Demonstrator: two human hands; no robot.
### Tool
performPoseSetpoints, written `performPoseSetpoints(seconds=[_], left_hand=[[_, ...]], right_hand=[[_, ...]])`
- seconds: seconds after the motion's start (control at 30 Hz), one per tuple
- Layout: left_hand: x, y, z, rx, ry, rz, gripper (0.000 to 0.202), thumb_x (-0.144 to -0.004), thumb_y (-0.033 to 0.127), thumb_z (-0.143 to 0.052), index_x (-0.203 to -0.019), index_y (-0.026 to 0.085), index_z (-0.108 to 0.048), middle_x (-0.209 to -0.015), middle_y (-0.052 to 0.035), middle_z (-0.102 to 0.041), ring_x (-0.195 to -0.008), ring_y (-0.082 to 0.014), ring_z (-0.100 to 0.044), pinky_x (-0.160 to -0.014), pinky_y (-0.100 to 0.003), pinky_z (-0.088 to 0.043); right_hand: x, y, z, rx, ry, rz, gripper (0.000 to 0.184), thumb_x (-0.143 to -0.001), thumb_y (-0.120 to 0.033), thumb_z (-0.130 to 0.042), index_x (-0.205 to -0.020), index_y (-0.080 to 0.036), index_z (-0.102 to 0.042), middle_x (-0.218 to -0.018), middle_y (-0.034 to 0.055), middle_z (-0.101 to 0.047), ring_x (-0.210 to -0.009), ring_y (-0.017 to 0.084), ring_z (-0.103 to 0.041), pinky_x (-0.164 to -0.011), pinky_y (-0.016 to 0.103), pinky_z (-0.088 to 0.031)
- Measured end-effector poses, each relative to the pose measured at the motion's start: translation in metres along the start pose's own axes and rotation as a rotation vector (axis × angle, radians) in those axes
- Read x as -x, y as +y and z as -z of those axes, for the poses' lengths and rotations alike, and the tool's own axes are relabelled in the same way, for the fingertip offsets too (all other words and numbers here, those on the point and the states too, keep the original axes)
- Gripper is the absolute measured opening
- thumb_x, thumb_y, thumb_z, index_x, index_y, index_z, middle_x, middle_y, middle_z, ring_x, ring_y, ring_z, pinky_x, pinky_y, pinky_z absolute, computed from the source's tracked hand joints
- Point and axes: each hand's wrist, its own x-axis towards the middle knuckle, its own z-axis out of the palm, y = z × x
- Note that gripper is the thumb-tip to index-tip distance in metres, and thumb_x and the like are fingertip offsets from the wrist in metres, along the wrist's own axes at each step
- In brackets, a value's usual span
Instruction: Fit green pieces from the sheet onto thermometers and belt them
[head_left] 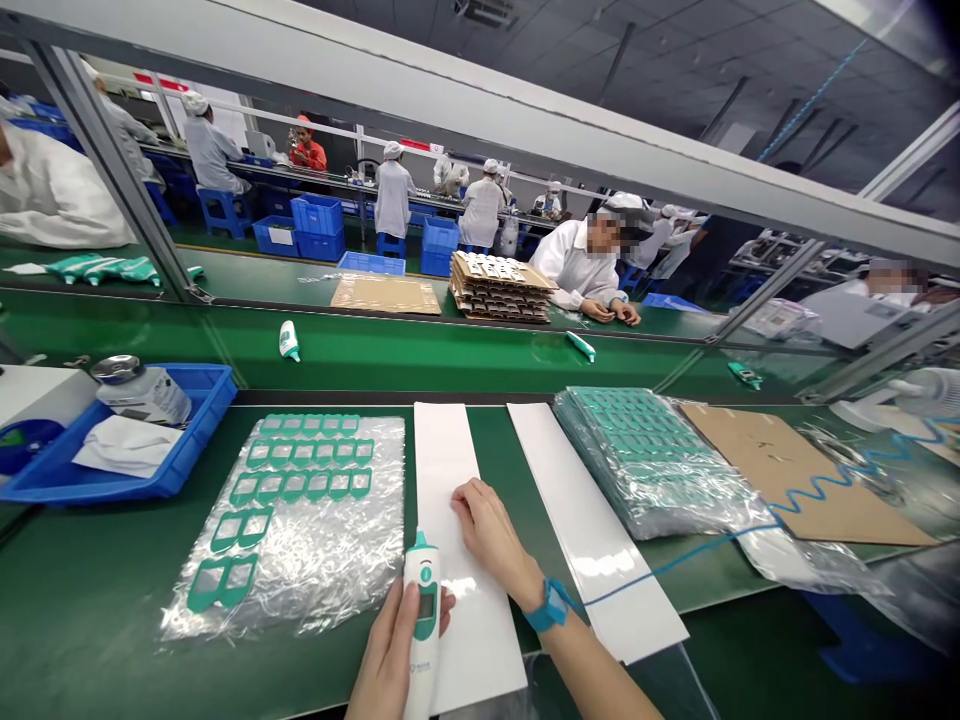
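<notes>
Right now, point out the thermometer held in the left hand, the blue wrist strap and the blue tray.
Thermometer (425, 628): head view, green panel below its screen.
Blue wrist strap (553, 606): head view, middle of the band.
Blue tray (112, 488): head view, front wall.

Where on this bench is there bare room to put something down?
The widest bare patch of green bench is on the near side of the blue tray, left of the plastic sheet. A narrower gap lies between two white strips, but the right hand partly covers it. Crowded: the right side, with bagged green pieces and cardboard.
</notes>
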Motion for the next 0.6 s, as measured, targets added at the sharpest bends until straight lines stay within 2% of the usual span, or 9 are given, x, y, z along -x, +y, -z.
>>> performPoseSetpoints(seconds=[0.13,0.2,0.23,0.3,0.37,0.43,0.5,0.6], left_hand=[[0.006,0.008,-0.014,0.109,0.051,0.075,0.059,-0.082,0.040,-0.066,-0.129,0.018,-0.038,-0.109,-0.0134,-0.071,-0.105,-0.0281,-0.065,-0.099,-0.039,-0.049],[0.011,0.014,-0.021,0.112,0.046,0.068,0.046,-0.087,0.037,-0.060,-0.123,0.013,-0.045,-0.104,-0.0142,-0.072,-0.097,-0.0264,-0.068,-0.096,-0.038,-0.050],[0.013,0.017,-0.024,0.098,0.014,0.050,0.040,-0.088,0.038,-0.057,-0.116,0.009,-0.052,-0.095,-0.0140,-0.073,-0.089,-0.0253,-0.069,-0.094,-0.038,-0.051],[0.017,0.020,-0.027,0.053,-0.067,0.010,0.042,-0.088,0.045,-0.054,-0.100,0.006,-0.062,-0.074,-0.0112,-0.071,-0.073,-0.0224,-0.067,-0.085,-0.038,-0.055],[0.019,0.020,-0.027,0.027,-0.112,-0.013,0.049,-0.086,0.054,-0.053,-0.092,0.007,-0.066,-0.060,-0.0079,-0.066,-0.061,-0.0198,-0.062,-0.070,-0.036,-0.055],[0.021,0.020,-0.027,0.029,-0.100,-0.033,0.048,-0.082,0.057,-0.056,-0.088,0.010,-0.067,-0.059,-0.0067,-0.065,-0.055,-0.0180,-0.058,-0.059,-0.031,-0.051],[0.022,0.020,-0.026,0.029,-0.090,-0.062,0.045,-0.079,0.056,-0.061,-0.083,0.012,-0.066,-0.060,-0.0058,-0.065,-0.053,-0.0168,-0.056,-0.055,-0.029,-0.048],[0.025,0.024,-0.026,0.025,-0.080,-0.065,0.046,-0.072,0.057,-0.067,-0.082,0.012,-0.066,-0.061,-0.0047,-0.064,-0.054,-0.0164,-0.054,-0.055,-0.029,-0.046]], right_hand=[[-0.006,0.001,0.009,-0.321,-0.002,-0.170,0.014,-0.086,-0.019,-0.050,-0.073,-0.017,-0.055,-0.069,0.0011,-0.056,-0.064,0.015,-0.051,-0.061,0.027,-0.039],[-0.004,-0.007,0.015,-0.513,-0.042,-0.239,0.014,-0.083,-0.026,-0.056,-0.072,-0.017,-0.055,-0.065,-0.0004,-0.054,-0.059,0.013,-0.048,-0.057,0.025,-0.037],[-0.001,-0.013,0.018,-0.599,-0.071,-0.251,0.016,-0.081,-0.029,-0.058,-0.072,-0.016,-0.056,-0.064,-0.0008,-0.054,-0.058,0.012,-0.047,-0.056,0.025,-0.037],[0.007,-0.032,0.023,-0.726,-0.131,-0.250,0.020,-0.079,-0.033,-0.063,-0.072,-0.016,-0.057,-0.064,-0.0013,-0.053,-0.058,0.011,-0.046,-0.056,0.024,-0.037],[0.016,-0.053,0.027,-0.796,-0.195,-0.245,0.021,-0.079,-0.034,-0.064,-0.072,-0.016,-0.057,-0.064,-0.0014,-0.053,-0.059,0.011,-0.047,-0.057,0.024,-0.038],[0.023,-0.072,0.028,-0.817,-0.247,-0.246,0.019,-0.081,-0.031,-0.063,-0.072,-0.016,-0.056,-0.065,-0.0014,-0.053,-0.059,0.011,-0.049,-0.057,0.024,-0.039],[0.029,-0.083,0.026,-0.811,-0.284,-0.249,0.015,-0.082,-0.026,-0.060,-0.072,-0.016,-0.056,-0.066,-0.0021,-0.053,-0.054,0.010,-0.049,-0.055,0.024,-0.039],[0.032,-0.088,0.022,-0.784,-0.300,-0.239,0.011,-0.083,-0.020,-0.057,-0.073,-0.017,-0.055,-0.067,-0.0031,-0.052,-0.049,0.008,-0.048,-0.053,0.023,-0.038]])
